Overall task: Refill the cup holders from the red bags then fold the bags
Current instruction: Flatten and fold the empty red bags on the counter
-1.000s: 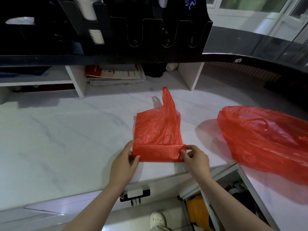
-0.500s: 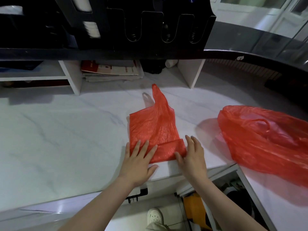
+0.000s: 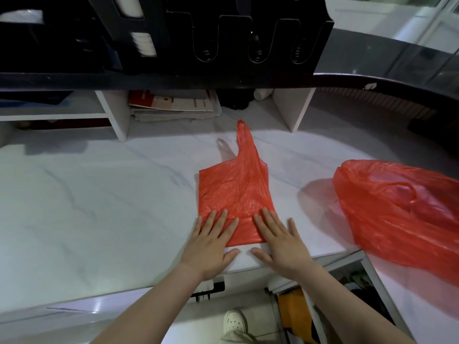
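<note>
A flattened red bag (image 3: 234,192) lies on the white marble counter (image 3: 99,207), its handle pointing away from me and its near end folded over. My left hand (image 3: 211,242) and my right hand (image 3: 280,240) lie flat side by side on that folded near end, fingers straight, pressing it down. A second red bag (image 3: 402,217) lies crumpled and puffed up at the right of the counter. Black cup holders (image 3: 223,33) stand on the raised ledge above; white cups (image 3: 142,44) show in the left slot, and the other slots look dark.
Under the ledge, white dividers (image 3: 119,115) frame a stack of papers (image 3: 173,105) and a white bottle (image 3: 263,93). Below the counter's near edge an open drawer (image 3: 347,294) shows at the right. My white shoe (image 3: 234,322) is on the floor.
My hands let go of the pinched fold at the bag's near end and went flat on it. The right hand slid left, further onto the bag.
</note>
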A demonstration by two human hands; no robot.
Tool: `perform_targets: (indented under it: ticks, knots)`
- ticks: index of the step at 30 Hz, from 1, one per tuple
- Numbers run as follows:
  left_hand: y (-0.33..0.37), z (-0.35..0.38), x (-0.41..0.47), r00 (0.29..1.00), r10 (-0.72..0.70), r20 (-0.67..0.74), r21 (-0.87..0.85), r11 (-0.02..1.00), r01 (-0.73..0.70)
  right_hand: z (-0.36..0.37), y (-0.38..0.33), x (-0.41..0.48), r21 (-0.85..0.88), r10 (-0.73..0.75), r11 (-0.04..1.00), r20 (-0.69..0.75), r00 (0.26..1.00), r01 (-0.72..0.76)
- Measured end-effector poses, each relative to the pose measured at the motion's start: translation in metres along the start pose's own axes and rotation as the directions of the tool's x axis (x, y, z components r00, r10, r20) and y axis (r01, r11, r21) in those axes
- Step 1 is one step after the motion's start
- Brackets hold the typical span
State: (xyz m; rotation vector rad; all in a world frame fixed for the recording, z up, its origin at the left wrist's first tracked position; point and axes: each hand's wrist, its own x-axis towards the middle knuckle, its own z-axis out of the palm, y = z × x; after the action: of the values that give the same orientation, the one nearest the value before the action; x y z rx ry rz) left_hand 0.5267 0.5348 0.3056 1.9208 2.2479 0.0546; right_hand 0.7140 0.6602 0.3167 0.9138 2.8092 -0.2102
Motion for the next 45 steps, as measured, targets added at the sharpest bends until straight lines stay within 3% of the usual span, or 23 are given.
perform_targets:
  ticks: [10,14,17,21,25,28,33,36,38,40,41,43,45]
  knots:
    - [-0.004,-0.007,-0.013,0.995,0.052,0.081,0.012,0.999,-0.053,-0.005,0.018,-0.018,0.031,-0.103,0.994,0.037,0.994,0.101]
    - [-0.008,-0.009,-0.046,0.983,0.185,0.010,0.067,0.980,-0.186,0.000,0.019,-0.045,0.151,-0.150,0.970,-0.250,0.957,0.192]
    - [-0.016,-0.011,-0.058,0.979,0.185,-0.082,-0.151,0.969,-0.196,-0.003,0.021,-0.053,0.271,-0.089,0.941,-0.380,0.921,0.203]
    - [-0.022,-0.012,-0.062,0.976,0.075,-0.206,-0.360,0.921,-0.147,-0.009,0.022,-0.056,0.302,-0.030,0.937,-0.428,0.903,0.174]
    - [-0.013,-0.014,-0.051,0.923,-0.281,-0.264,-0.591,0.803,0.075,-0.009,0.015,-0.048,0.466,0.240,0.881,-0.290,0.926,-0.082]
    - [-0.005,-0.019,-0.037,0.838,-0.473,-0.273,-0.615,0.756,0.226,-0.007,0.011,-0.036,0.501,0.364,0.845,-0.282,0.888,-0.187]
    - [0.003,-0.021,-0.024,0.835,-0.485,-0.260,-0.559,0.781,0.280,-0.009,0.004,-0.023,0.505,0.468,0.814,-0.276,0.839,-0.288]
    - [0.008,-0.021,-0.022,0.852,-0.400,-0.337,-0.388,0.884,0.261,-0.010,-0.001,-0.022,0.522,0.522,0.790,-0.300,0.798,-0.321]
    - [0.011,-0.021,-0.018,0.889,-0.235,-0.392,-0.173,0.968,0.179,-0.011,-0.009,-0.021,0.406,0.373,0.893,-0.427,0.824,-0.193]
    - [0.015,-0.022,-0.013,0.970,-0.024,-0.242,-0.046,0.999,0.014,-0.014,-0.022,-0.015,0.242,0.114,0.970,-0.462,0.880,0.002]
    - [0.016,-0.019,-0.011,0.989,0.035,-0.146,-0.049,0.998,-0.042,-0.015,-0.028,-0.012,0.195,0.018,0.979,-0.403,0.915,0.066]
    - [0.014,-0.008,-0.009,1.000,0.024,-0.014,-0.075,0.997,-0.025,-0.011,-0.034,-0.006,0.146,-0.046,0.986,-0.225,0.973,0.081]
    - [0.014,-0.001,-0.010,1.000,-0.005,-0.001,-0.044,0.999,0.005,-0.004,-0.032,-0.004,0.072,-0.043,0.996,-0.101,0.994,0.050]
